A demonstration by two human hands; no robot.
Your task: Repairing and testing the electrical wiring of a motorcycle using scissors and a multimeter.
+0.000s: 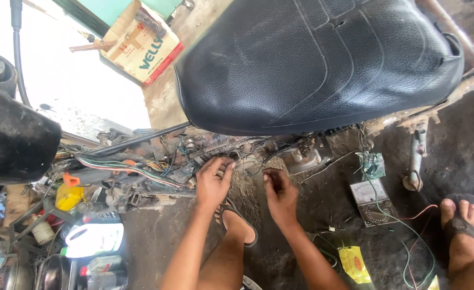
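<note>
Outdoors on oil-stained ground, a person is crouching beside a stripped motorcycle, both bare hands working at the tangle of coloured wiring [140,171] running under the frame. The left hand [213,182] is resting on the greasy mechanism beneath the seat, fingers curled onto a bundle of wires; whether it is actually clamping anything is hard to tell. The right hand [280,193] is hovering just beside it, thumb and fingertips drawn together as if pinching a thin wire too fine to make out. A broad black seat [323,59], pebbled and stitched like leather, is overhanging the work and hiding much of the frame below. A glossy dark fuel tank [11,139] is crowding the left edge, cut off by the picture. Room to move is lying mainly to the right, where an analogue meter [371,201] with a pale dial is sitting on the dirt, green and red leads trailing from it, near a crumpled yellow wrapper [354,264]. Bottles and a white jug [93,239] are cluttering the lower left. Sandalled feet are showing below the hands and at the right edge.
</note>
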